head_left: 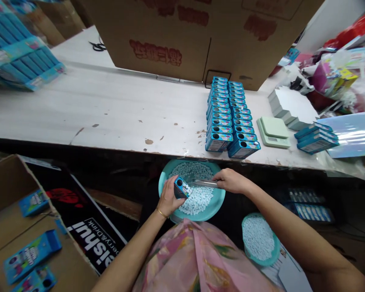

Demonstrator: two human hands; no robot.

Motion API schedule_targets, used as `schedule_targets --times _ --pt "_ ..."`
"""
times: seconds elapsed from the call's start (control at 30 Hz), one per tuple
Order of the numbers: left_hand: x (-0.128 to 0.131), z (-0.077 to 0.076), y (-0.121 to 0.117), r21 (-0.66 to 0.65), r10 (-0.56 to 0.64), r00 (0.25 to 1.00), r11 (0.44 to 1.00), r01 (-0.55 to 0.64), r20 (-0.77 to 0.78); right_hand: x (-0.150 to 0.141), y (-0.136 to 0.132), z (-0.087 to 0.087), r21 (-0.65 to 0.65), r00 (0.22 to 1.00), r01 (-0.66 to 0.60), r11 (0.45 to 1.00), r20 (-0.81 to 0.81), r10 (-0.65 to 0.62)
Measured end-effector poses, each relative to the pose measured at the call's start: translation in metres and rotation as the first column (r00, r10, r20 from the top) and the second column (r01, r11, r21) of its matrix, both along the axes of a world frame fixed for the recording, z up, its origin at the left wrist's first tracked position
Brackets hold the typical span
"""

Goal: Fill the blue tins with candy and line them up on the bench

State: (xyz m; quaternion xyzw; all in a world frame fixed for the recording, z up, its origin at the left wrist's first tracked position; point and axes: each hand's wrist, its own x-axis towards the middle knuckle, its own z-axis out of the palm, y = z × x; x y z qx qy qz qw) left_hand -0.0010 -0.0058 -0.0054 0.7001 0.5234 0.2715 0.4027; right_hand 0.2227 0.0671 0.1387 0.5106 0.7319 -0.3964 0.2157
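Head view: at the centre of the frame, the left hand (167, 199) has its fingers wrapped round a small blue box (180, 188) over a teal basin (219, 202) of white pellets (197, 200), while the fingers of the right hand (232, 181) pinch a clear scoop (205, 183) near the box. Two rows of upright blue boxes (231, 117) stand right of centre beside a pale green scale (273, 132), a large brown carton (185, 40) blocks the top, and an open carton (6, 174) fills the lower left. Chipped in places, the white counter (118, 109) spans the frame toward clutter (337, 77) at upper right.
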Motion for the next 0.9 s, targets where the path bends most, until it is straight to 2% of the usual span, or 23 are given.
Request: schedule_targets --times 0.07,0.1,0.17,0.23,0.3,0.37,0.47,0.67,0.77,0.9 --pt "-0.005 0.003 0.001 -0.05 0.052 0.998 0.997 -0.051 0.033 0.014 -0.013 -0.029 -0.068 0.994 0.104 0.992 -0.011 -0.105" --pt "-0.006 0.004 0.002 -0.087 0.09 0.995 0.992 -0.086 0.043 0.016 -0.021 -0.048 -0.061 0.991 0.136 0.989 0.009 -0.136" --pt "-0.01 0.007 0.002 -0.158 0.164 0.985 0.975 -0.155 0.047 0.008 -0.037 -0.087 0.035 0.984 0.131 0.991 0.114 -0.134" --pt "-0.012 0.009 0.003 -0.195 0.186 0.982 0.965 -0.176 0.033 -0.011 -0.054 -0.12 0.067 0.97 0.088 0.994 0.219 -0.101" --pt "-0.014 0.009 0.003 -0.212 0.193 0.981 0.959 -0.186 0.012 -0.032 -0.069 -0.141 0.034 0.973 0.047 0.998 0.226 -0.054" --pt "-0.015 0.007 0.002 -0.238 0.229 0.973 0.946 -0.222 0.0 -0.046 -0.08 -0.15 -0.019 0.985 0.011 1.0 0.171 -0.007" --pt "-0.016 0.004 0.002 -0.276 0.302 0.953 0.917 -0.288 0.007 -0.046 -0.087 -0.152 -0.109 0.994 -0.022 0.994 0.106 0.034" --pt "-0.019 0.003 0.004 -0.267 0.34 0.936 0.914 -0.306 0.089 -0.007 -0.076 -0.143 -0.188 0.999 0.031 0.982 0.026 -0.026" --pt "-0.018 0.003 0.007 -0.265 0.342 0.935 0.913 -0.309 0.088 0.01 -0.065 -0.122 -0.195 0.989 0.123 0.973 -0.056 -0.136" --pt "-0.012 0.001 0.009 -0.254 0.322 0.945 0.92 -0.298 0.056 0.021 -0.044 -0.076 -0.224 0.935 0.22 0.95 -0.228 -0.27"
